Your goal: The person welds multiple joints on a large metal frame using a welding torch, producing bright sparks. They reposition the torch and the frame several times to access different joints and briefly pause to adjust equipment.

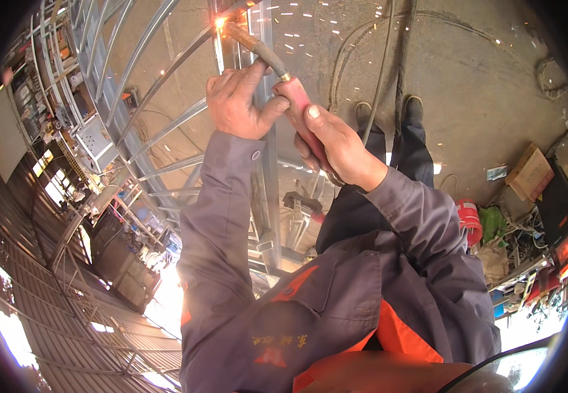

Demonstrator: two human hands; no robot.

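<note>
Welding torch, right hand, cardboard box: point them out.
Welding torch (297, 97): head view, on its red grip.
Right hand (345, 148): head view, middle of the hand.
Cardboard box (531, 172): head view, on its brown face.

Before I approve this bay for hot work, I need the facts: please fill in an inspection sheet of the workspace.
Surface: brownish floor, sparks scattering to the right of the bright spot.
Work in hand: red-handled torch, its tip at the bright spot on a metal frame.
Clutter: cardboard box, green bag and red container at the right.
Hands: both bare; right hand grips the handle, left hand is at the torch's front part.
Cables: pale cable and dark cable run between the shoes; possibly a trip hazard.
Surroundings: ribbed wall at the left; other people: nothing seen.
</note>
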